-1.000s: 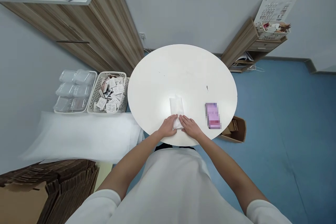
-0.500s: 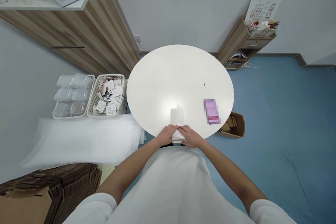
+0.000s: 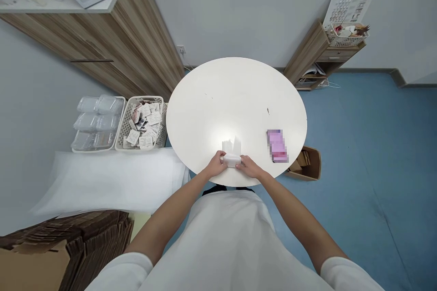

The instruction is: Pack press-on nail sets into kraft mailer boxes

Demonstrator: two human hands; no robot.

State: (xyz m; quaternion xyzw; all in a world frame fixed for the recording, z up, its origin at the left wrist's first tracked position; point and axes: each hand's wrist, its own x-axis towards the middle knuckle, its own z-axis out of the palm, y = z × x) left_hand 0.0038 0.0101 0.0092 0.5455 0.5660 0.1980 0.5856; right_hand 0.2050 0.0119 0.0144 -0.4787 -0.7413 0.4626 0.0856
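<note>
A small bundle rolled in thin white wrapping sheet (image 3: 232,160) lies near the front edge of the round white table (image 3: 221,95). The sheet's loose, uneven end stretches flat beyond it, away from me. My left hand (image 3: 216,164) grips the bundle's left end, its fingers curled around. At the right end, my right hand (image 3: 249,166) is closed on it the same way. What the sheet covers inside is hidden. To the right of my right hand lies a purple, pixel-blurred phone-shaped object (image 3: 277,146).
At left are a basket of clear plastic packs (image 3: 99,122), a basket of small printed cards (image 3: 145,125), stacked white sheets (image 3: 116,182) and folded cardboard (image 3: 68,250). A cardboard box (image 3: 310,163) stands on the floor at right. Wooden cabinets (image 3: 146,32) stand behind.
Both hands have moved forward from the table's edge with the bundle, rolling more of the sheet up. The flat part of the sheet is shorter, and the hands are now at the bundle's two ends.
</note>
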